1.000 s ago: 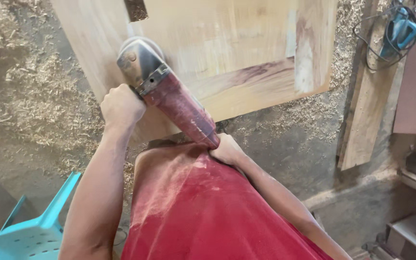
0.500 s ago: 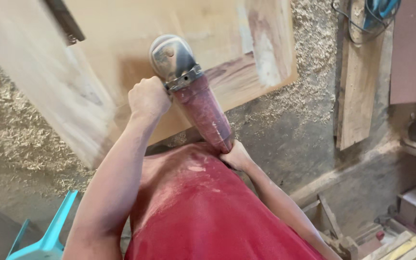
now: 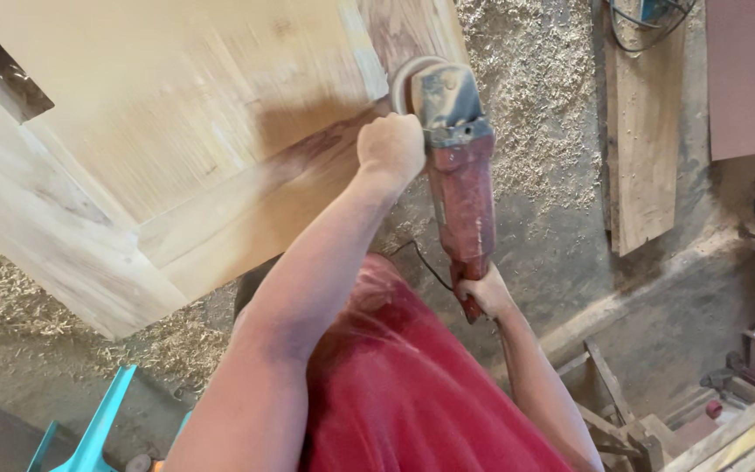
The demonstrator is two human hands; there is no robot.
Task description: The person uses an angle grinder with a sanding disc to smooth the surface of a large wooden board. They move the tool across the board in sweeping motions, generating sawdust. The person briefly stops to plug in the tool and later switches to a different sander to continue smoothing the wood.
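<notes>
A red angle grinder (image 3: 462, 179) with a grey metal head rests its disc on the edge of a large pale wooden panel (image 3: 159, 131). My left hand (image 3: 390, 147) is closed around the side handle beside the grinder's head. Lower down, my right hand (image 3: 482, 293) grips the rear end of the red body. A dark cord (image 3: 425, 264) runs from the tool's tail over my red shirt. The disc itself is mostly hidden behind the head.
Wood shavings (image 3: 535, 96) cover the floor. A loose plank (image 3: 644, 131) lies at the right, with a blue tool and cable (image 3: 653, 13) above it. A turquoise plastic chair (image 3: 89, 433) stands at the lower left, scrap timber (image 3: 657, 428) at the lower right.
The grinder has travelled right along the panel's edge, both hands going with it. The view has swung, so the panel now fills the upper left.
</notes>
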